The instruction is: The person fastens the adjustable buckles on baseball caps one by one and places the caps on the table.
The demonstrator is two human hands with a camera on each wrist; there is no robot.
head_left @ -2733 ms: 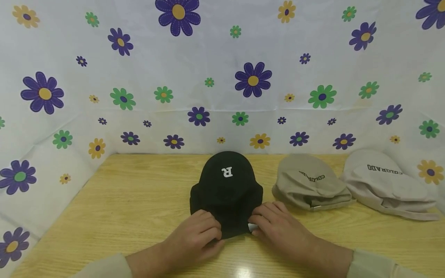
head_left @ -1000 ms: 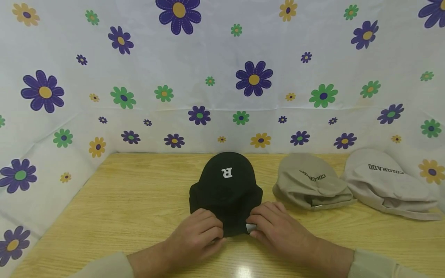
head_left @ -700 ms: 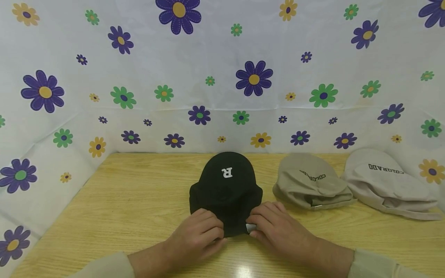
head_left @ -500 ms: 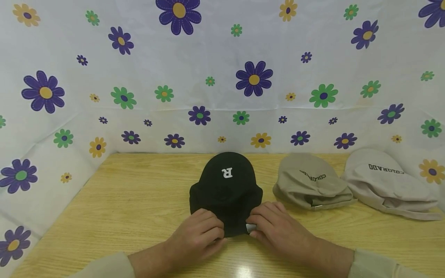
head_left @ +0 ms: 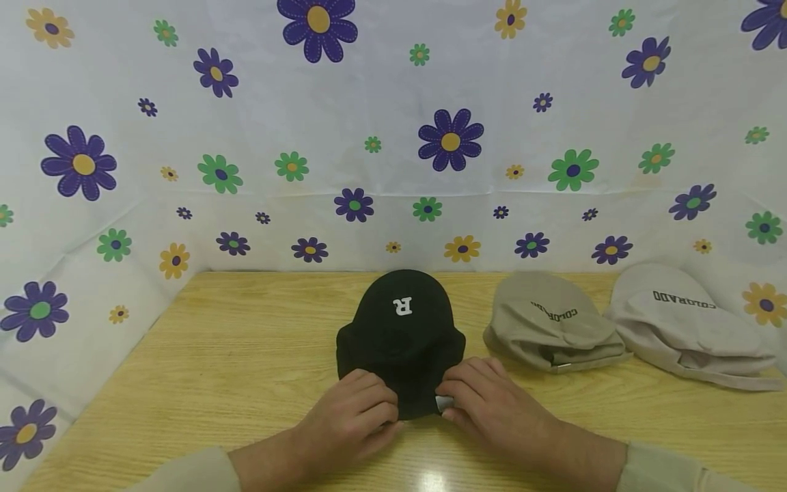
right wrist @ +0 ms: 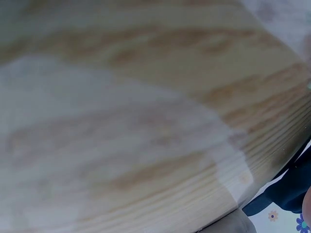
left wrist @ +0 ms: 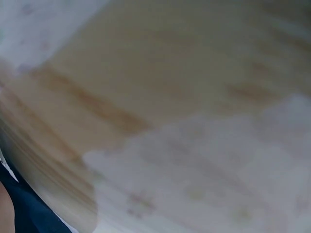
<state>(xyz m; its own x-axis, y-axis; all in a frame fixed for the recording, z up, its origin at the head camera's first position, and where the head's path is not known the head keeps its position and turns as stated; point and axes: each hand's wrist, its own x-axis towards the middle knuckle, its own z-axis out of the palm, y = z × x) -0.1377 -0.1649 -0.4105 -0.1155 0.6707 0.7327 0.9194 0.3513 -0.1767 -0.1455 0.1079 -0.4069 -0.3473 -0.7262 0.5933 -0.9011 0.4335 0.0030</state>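
Note:
A black baseball cap (head_left: pixel 402 335) with a white letter R on its front lies at the middle of the table, its near edge toward me. My left hand (head_left: pixel 350 417) grips the near left part of this edge, fingers curled over the fabric. On the near right my right hand (head_left: pixel 492 406) pinches the edge beside a small silver metal piece (head_left: pixel 443 404). The fingers hide parts of the edge. Dark cap fabric (left wrist: pixel 29 206) shows in the left wrist view's lower left corner, and dark fabric (right wrist: pixel 289 191) also appears at the right wrist view's lower right.
A khaki cap (head_left: pixel 547 314) marked COLORADO lies right of the black one. Beside it, a pale cap (head_left: pixel 682 321) with the same word reaches toward the right side. The wooden table (head_left: pixel 246 342) ends at a white cloth (head_left: pixel 246 123) printed with flowers.
Over the earlier frames my left hand has edged slightly right and my right hand slightly left along the cap's near edge. In the last half second they have hardly moved.

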